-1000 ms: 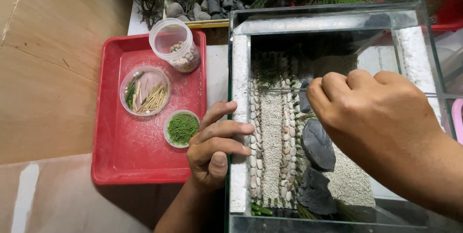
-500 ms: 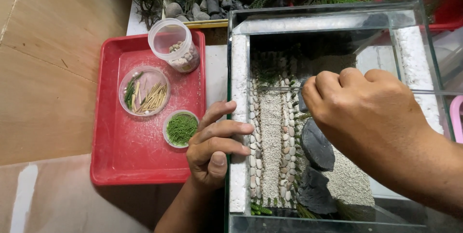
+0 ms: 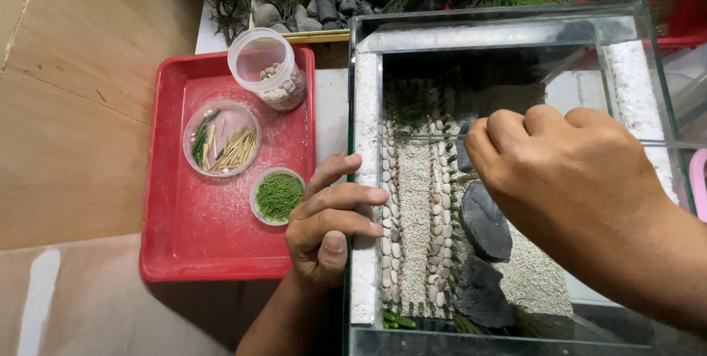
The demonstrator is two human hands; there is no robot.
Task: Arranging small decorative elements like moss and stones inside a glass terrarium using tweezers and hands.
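A glass tank [image 3: 508,39] sits on the table [image 3: 88,142], and both hands are busy at it.

The right hand [image 3: 567,179] hangs over the middle of the tank. Its fingers [image 3: 508,131] are curled tight together, like a fist. A thin clear stick [image 3: 420,137] seems to poke out of the fist toward the tank's left wall. It lies flat, going left to right across the tank. Its tip ends just above the pebble path [image 3: 414,216]. I cannot see how the fingers pinch it, because the back of the hand hides that part.

The pebble path runs from the far end of the tank to the near end, so the stick crosses it. Small round stones line both sides of the path. Two dark rocks [image 3: 486,220] lie just right of the path, under the right hand.

The left hand [image 3: 328,227] rests on the tank's left rim. Its fingers are spread apart and hold nothing. The fingertips touch the white strip [image 3: 366,179] along that wall. This hand is near the path too, but it is outside the glass.

Left of the tank is a red tray [image 3: 177,253]. On it stand a clear jar of stones [image 3: 269,69], a round dish of little sticks [image 3: 221,139] and a small dish of green bits [image 3: 277,195].

Inside the tank there is open room over the sand [image 3: 530,275]. The glass walls close in on all sides, so the only way in is from above.
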